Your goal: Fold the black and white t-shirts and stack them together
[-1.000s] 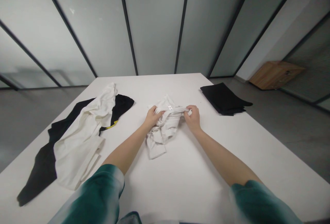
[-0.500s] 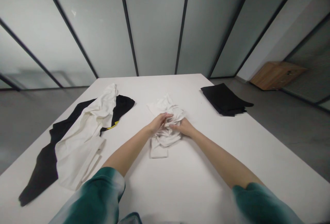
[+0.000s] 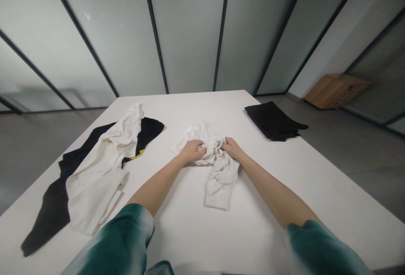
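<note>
A crumpled white garment (image 3: 221, 178) lies bunched on the white table in front of me, one leg-like piece hanging toward my side. Its exact kind is hard to make out among the folds. My left hand (image 3: 192, 152) is closed on the garment's left part, fingers curled into the cloth. On the other side my right hand (image 3: 232, 147) grips a gathered fold near the top right, its fingertips partly hidden by the fabric.
At the left, a white garment (image 3: 98, 178) lies over black clothing (image 3: 52, 207) with a yellow detail. A folded black stack of cloth (image 3: 274, 121) sits near the right edge of the table (image 3: 268, 241). A wooden cabinet (image 3: 335, 91) stands on the floor beyond.
The garment has spread wider, and its lower piece now reaches further toward me and to the right. My hands have moved slightly apart, both still on the cloth.
</note>
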A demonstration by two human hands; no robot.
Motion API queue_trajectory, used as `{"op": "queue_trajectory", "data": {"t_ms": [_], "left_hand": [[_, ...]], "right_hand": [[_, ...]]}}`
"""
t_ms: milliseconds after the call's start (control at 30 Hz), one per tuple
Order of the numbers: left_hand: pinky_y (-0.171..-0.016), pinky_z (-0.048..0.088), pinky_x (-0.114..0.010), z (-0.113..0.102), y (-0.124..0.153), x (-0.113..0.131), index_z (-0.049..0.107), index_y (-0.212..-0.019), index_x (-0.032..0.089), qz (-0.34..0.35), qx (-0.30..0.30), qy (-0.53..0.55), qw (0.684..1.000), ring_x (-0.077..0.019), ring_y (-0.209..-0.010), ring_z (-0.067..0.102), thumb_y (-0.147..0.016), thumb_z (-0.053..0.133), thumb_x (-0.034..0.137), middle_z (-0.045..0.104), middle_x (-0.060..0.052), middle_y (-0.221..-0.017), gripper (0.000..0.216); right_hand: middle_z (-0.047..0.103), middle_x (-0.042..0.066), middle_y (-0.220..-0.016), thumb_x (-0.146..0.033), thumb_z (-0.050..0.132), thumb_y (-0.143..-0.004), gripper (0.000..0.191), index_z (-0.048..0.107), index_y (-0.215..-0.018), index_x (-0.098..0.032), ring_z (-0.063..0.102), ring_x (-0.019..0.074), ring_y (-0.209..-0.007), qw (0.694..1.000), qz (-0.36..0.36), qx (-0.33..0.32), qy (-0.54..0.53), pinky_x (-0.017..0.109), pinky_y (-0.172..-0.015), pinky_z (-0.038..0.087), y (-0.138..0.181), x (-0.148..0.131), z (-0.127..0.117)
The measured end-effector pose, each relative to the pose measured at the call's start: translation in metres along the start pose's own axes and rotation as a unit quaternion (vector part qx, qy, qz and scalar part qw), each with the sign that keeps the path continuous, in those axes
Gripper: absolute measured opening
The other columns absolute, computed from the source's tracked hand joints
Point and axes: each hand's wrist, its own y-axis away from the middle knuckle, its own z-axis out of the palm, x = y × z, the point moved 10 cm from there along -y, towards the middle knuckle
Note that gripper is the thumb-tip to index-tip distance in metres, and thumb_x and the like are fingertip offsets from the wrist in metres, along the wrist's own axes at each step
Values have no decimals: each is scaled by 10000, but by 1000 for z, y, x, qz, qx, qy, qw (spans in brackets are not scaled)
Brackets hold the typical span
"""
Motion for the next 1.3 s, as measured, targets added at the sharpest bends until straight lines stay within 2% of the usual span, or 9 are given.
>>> {"op": "queue_trajectory", "data": {"t_ms": [100,167,333,500,633,833,967,1100,1300], "left_hand": [[-824,436,-360,-19,4,-11,648,-818,225,-77,98,-94,988,-268,-823,638,-788,622,371,679,-78,-753,151],[-880,405,-391,-32,9,-6,623,-787,226,-80,152,-138,976,-265,-799,634,-828,595,348,645,-68,-692,132],[-1020,296,-473,-45,14,14,536,-673,229,-3,212,-130,969,-270,-862,603,-837,552,236,619,-77,-690,165],[-935,414,-372,-34,11,13,496,-677,230,42,171,35,984,-235,-1015,588,-816,529,224,662,-94,-951,143],[-918,446,-329,-26,4,3,506,-644,207,28,138,150,979,-214,-1100,574,-838,506,270,633,-96,-1157,204],[-854,480,-341,-10,-5,-38,618,-994,190,-128,114,206,963,-205,-923,619,-809,585,346,662,-74,-1012,244],[-788,468,-321,-6,-9,-26,649,-956,187,-104,47,156,981,-208,-836,601,-660,687,274,666,-29,-878,310],[-666,424,-270,-36,-8,-11,594,-804,194,-65,100,177,977,-157,-689,526,-704,603,295,561,34,-687,142],[-581,360,-228,-89,-15,19,553,-824,190,20,133,267,954,-112,-621,453,-738,659,449,524,36,-683,293]], "right_hand": [[681,41,-765,-341,567,-665,175,622,-762,-207,598,212,-740,972,-39,226,50,365,-745,500,-1,-2,-62],[656,40,-720,-387,550,-715,180,594,-739,-215,592,208,-721,954,-52,290,48,358,-734,493,4,-3,-82],[678,45,-739,-447,564,-783,252,651,-758,-211,609,208,-730,978,-110,135,115,335,-719,485,1,-25,-37],[708,59,-878,-275,601,-716,193,683,-879,-210,614,220,-813,960,-152,65,227,338,-768,476,5,-34,-2],[679,33,-793,-255,502,-751,190,653,-861,-215,592,209,-756,962,-157,147,169,320,-718,470,7,-35,-31],[698,41,-807,-286,454,-716,276,675,-864,-208,600,231,-784,963,-102,245,46,340,-725,473,10,-32,-66],[721,47,-870,-287,457,-704,286,699,-838,-214,616,246,-888,963,-109,246,26,365,-828,470,10,-47,-75],[720,56,-930,-290,454,-711,311,703,-877,-205,619,255,-936,958,-128,255,26,385,-886,459,10,-63,-90],[665,30,-839,-284,434,-735,354,685,-972,-207,577,220,-751,952,-133,268,67,352,-748,463,-3,-87,-108]]}}
